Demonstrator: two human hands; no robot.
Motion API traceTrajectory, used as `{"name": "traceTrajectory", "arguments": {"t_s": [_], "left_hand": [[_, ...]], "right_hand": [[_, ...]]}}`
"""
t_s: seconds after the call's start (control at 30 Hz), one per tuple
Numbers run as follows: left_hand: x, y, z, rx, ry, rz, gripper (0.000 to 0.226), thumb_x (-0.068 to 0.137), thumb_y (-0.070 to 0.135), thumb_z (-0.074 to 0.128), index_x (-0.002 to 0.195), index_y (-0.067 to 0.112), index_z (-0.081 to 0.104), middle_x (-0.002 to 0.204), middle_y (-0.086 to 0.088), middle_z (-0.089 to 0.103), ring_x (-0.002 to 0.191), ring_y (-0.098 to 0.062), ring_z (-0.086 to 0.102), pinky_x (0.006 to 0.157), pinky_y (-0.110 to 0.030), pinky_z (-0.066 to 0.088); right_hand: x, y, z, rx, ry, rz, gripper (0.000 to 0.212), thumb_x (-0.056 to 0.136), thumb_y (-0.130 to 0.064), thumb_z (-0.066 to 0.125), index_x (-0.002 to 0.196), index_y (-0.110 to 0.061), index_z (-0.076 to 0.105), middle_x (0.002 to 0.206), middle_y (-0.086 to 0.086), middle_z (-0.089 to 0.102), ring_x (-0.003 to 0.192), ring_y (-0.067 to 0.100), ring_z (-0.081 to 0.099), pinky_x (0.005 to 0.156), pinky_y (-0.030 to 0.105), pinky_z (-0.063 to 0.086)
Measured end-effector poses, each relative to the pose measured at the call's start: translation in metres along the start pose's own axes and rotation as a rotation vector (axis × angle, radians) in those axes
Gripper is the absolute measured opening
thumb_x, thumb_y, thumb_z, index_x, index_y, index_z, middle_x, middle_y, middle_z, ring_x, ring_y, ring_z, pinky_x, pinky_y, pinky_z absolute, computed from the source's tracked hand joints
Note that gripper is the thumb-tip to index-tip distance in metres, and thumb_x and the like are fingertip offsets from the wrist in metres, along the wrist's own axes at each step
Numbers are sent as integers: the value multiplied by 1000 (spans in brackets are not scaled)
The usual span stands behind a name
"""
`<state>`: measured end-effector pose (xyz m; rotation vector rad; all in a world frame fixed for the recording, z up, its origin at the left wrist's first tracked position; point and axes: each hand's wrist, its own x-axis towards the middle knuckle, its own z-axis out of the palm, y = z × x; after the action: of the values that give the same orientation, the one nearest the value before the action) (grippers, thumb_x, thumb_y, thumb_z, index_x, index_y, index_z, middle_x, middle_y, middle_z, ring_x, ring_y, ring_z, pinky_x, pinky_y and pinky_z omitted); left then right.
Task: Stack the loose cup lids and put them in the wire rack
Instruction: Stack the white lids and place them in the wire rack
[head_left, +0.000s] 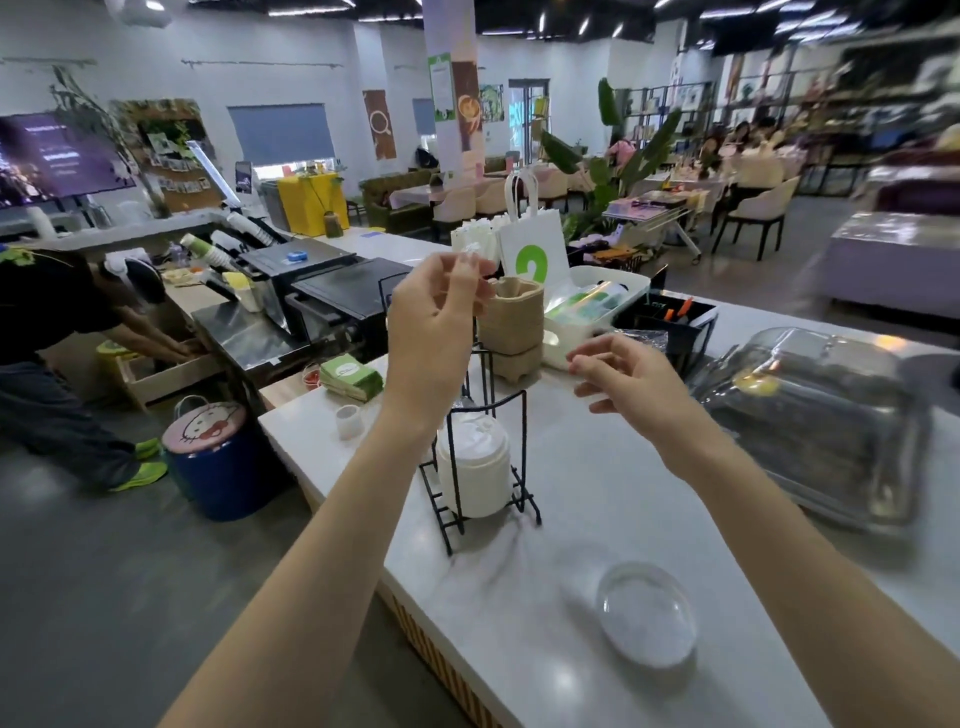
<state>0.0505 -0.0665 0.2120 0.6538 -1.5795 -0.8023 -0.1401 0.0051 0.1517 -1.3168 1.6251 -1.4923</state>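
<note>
A black wire rack (519, 441) stands on the white counter (597, 519). A stack of white cup lids (475, 467) sits inside it. One clear dome lid (645, 613) lies loose on the counter, near the front and to the right of the rack. My left hand (436, 317) is raised above the rack's tall back post, fingers loosely apart, with nothing clearly in it. My right hand (623, 376) hovers to the right of the rack, fingers curled and spread, and it holds nothing. Both hands are slightly blurred.
Behind the rack stand brown cardboard cup sleeves (511, 317), a white paper bag (535, 249) and a white bin (597, 306). A clear domed tray cover (810, 415) fills the right side. A small white cup (349, 420) sits near the counter's left edge. A person (62, 343) bends over at far left.
</note>
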Motion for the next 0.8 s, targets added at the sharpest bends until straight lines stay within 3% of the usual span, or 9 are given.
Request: {"name": "traceTrajectory", "arguments": {"t_s": [0.17,0.27,0.33,0.47,0.53,0.6,0.7,0.8], "left_hand": [[-32,2,45,-84,-192,-12,23,110,18,50,103,9,70,85,-1,71,71,2,66,63,-12,50],[-55,-13,69,-67,-303,-75,22,110,17,52,103,8,71,82,0,70,70,-1,66,64,-12,49],[-72,-28,80,-12,-383,-153,20,109,22,54,102,14,71,85,-1,73,71,-4,67,63,-12,48],[-111,-65,80,311,-623,-351,20,103,43,57,105,28,70,90,5,76,68,-1,69,58,-15,49],[-130,-85,73,515,-776,-401,24,100,52,57,105,31,68,88,6,75,73,-9,73,66,-32,57],[-149,-103,68,645,-879,-449,28,96,58,58,102,32,66,85,9,75,78,-14,74,76,-38,61],[-169,-121,66,596,-928,-543,27,90,59,65,93,32,66,71,13,74,67,-10,74,73,-38,61],[-174,-133,69,488,-928,-533,26,83,56,69,85,31,68,66,17,72,56,-4,71,64,-35,56]], "right_hand": [[-46,34,-36,-159,-31,124,11,96,-30,66,105,-24,69,102,1,71,91,16,68,80,34,57],[-74,63,-47,-222,-67,201,16,93,-33,70,107,-25,69,102,-7,71,83,6,65,71,20,53],[-89,82,-51,-260,-80,237,19,92,-32,72,109,-24,69,101,-7,70,84,8,66,70,17,52],[-114,115,-55,-430,-73,290,25,93,-35,68,115,-26,67,109,-5,65,90,12,64,82,29,53],[-124,127,-52,-458,-57,299,24,93,-35,67,115,-25,68,105,-5,66,85,10,63,81,27,51],[-132,137,-49,-471,-37,310,20,93,-33,67,111,-25,70,96,-7,68,80,7,62,79,26,50],[-140,144,-42,-495,-25,342,7,91,-32,66,96,-31,71,82,-10,69,74,3,62,70,23,49],[-144,147,-40,-494,29,353,8,90,-30,65,90,-29,73,78,-9,71,74,5,64,70,26,52]]}}
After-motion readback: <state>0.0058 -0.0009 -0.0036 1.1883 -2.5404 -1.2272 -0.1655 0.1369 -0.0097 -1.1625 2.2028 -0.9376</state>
